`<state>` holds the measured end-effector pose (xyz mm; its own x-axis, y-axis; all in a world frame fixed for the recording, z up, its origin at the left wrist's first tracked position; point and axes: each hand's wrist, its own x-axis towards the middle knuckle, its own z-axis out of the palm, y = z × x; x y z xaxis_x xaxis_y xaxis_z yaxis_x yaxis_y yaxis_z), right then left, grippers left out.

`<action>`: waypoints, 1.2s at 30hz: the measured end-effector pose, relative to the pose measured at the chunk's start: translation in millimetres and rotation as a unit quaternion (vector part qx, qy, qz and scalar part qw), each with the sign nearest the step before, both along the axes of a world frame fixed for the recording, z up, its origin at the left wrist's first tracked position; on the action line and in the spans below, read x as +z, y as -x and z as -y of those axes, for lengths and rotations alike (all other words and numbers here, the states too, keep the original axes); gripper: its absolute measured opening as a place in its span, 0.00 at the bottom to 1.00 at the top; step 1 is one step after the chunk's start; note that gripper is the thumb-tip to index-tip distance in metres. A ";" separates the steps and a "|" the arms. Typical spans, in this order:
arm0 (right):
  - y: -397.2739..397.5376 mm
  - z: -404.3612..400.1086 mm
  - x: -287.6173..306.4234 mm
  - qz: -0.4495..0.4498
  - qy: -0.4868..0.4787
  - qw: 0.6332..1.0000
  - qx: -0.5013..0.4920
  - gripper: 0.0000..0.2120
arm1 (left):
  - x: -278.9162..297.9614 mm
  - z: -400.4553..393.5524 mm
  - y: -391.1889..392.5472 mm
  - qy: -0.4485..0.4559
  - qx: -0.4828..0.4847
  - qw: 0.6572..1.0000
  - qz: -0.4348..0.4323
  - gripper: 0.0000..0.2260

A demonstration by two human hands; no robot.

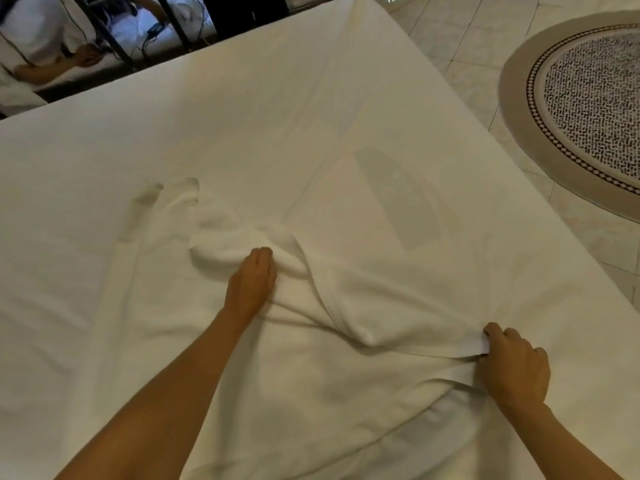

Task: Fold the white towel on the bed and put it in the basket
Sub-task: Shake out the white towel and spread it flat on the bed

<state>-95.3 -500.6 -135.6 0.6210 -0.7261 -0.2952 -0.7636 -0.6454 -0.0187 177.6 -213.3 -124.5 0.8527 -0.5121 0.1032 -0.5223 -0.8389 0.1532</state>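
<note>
Towel-spreading is the step in hand, as I judge it. Head view: the white towel (346, 306) lies rumpled across the lower middle of the bed (242, 116), a bunched ridge running from centre frame toward lower right. My left hand (252, 282) rests on that bunch, fingers lying fairly straight, holding nothing. My right hand (512, 365), lower right, has its grip curled, pinching the towel's edge between thumb and fingers. No basket shows. A round rug (519, 109) sits on the floor, upper right. Next I should find a second corner and pull the cloth flat before folding.
</note>
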 end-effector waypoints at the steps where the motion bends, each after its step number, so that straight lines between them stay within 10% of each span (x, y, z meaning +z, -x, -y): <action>1: -0.1 0.1 -0.7 0.002 0.004 1.000 0.002 0.09 | 1.4 4.1 -9.8 -0.028 -0.031 0.999 0.029 0.06; 6: -1.1 0.9 -3.1 0.014 0.015 1.000 0.006 0.09 | -1.7 24.6 -52.6 -0.164 -0.127 0.977 0.049 0.28; 10: 0.7 0.0 -3.6 0.051 0.017 0.999 0.011 0.10 | -2.4 34.2 -71.9 -0.320 -0.206 0.925 0.030 0.21; 17: 22.0 -0.1 -2.8 0.034 -0.005 0.999 0.030 0.15 | 24.7 52.8 -97.4 -0.455 -0.036 0.890 0.003 0.16; 25: 13.8 30.7 6.1 0.079 -0.023 0.991 -0.109 0.13 | 85.4 169.4 -141.0 -0.239 0.105 0.947 -0.186 0.13; 30: 9.8 41.1 0.3 0.124 -0.014 0.969 -0.215 0.08 | 94.9 272.9 -154.4 0.186 0.084 0.930 -0.307 0.29; 36: 0.6 32.8 -23.2 0.069 0.073 0.990 -0.096 0.25 | 28.3 306.1 -109.8 0.052 -0.054 0.930 -0.361 0.36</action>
<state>-95.9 -533.5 -158.8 0.4947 -0.8633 -0.0999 -0.8690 -0.4924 -0.0489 287.4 -519.4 -96.2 0.6634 -0.6182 -0.4215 -0.3327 -0.7483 0.5739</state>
